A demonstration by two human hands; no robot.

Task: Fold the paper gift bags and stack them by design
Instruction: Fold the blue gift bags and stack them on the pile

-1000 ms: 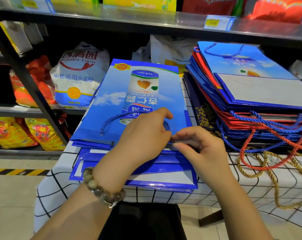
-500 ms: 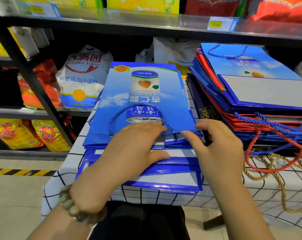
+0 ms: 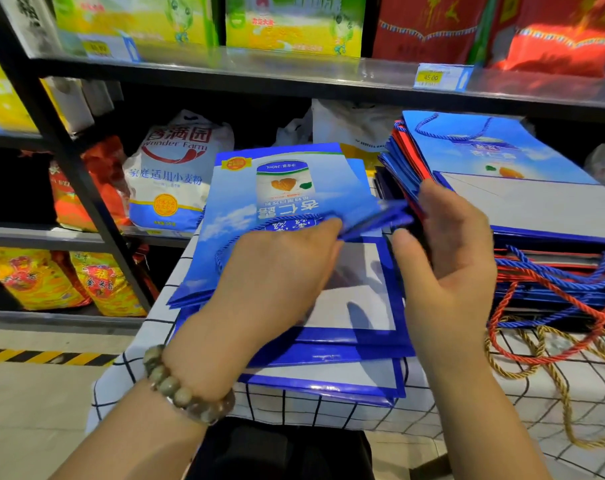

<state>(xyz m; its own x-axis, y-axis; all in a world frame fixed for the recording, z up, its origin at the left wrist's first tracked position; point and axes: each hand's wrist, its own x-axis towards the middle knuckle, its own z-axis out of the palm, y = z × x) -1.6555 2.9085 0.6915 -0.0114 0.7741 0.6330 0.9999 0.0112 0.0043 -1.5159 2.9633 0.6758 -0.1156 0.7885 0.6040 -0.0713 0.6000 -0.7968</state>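
A flat blue gift bag (image 3: pixel 280 195) printed with a can and a sky lies on top of a low pile of folded blue bags (image 3: pixel 329 386) in front of me. My left hand (image 3: pixel 277 271) rests on its lower half, fingertips at its raised right edge. My right hand (image 3: pixel 446 251) is lifted beside it, thumb and fingers closed around that blurred blue edge. A tall stack of blue and red folded bags (image 3: pixel 502 157) stands at the right, just behind my right hand.
The bags lie on a white checked tablecloth (image 3: pixel 432 410). Red, blue and gold rope handles (image 3: pixel 554 341) spill from the right stack. Behind are dark shop shelves (image 3: pixel 259 74) and a white flour sack (image 3: pixel 176 174) at the left.
My right hand rose from lying flat on the bag's right edge, lifting that edge off the pile. My left hand slid up the bag towards it.
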